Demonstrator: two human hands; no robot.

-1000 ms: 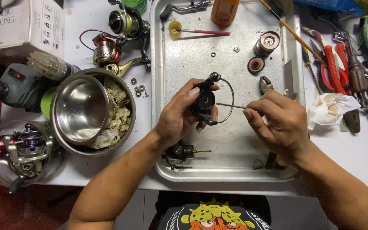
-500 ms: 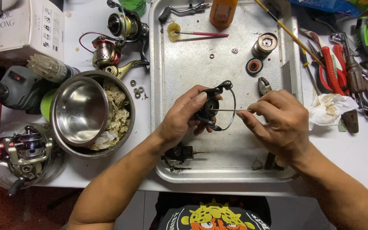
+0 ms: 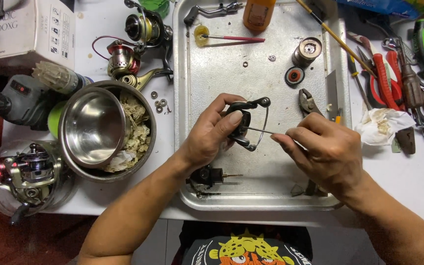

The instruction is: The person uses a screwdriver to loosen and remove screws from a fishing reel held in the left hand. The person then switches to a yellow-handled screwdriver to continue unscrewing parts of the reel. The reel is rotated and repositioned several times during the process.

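Centre of the frame: the left hand (image 3: 207, 135) is curled shut around a black reel rotor (image 3: 241, 128) with its wire bail arm (image 3: 265, 125) looping out to the right, held just above the metal tray (image 3: 212, 73); the right hand (image 3: 327, 152) is pinched closed on a thin metal pick (image 3: 258, 130), tip touching the rotor's side; exactly what the tip sits on is too small to tell.

If you ask me, the trick here is to brace the rotor firmly with the thumb and keep the pick shallow and steady; let it slip and any tiny part could skitter off across the tray; better to work low over the tray so anything that drops stays in it.

Lower centre of the tray lies the reel body (image 3: 207, 175); a steel bowl (image 3: 94, 127) sits at left on the table (image 3: 418, 181); red-handled pliers (image 3: 386, 78) at upper right.
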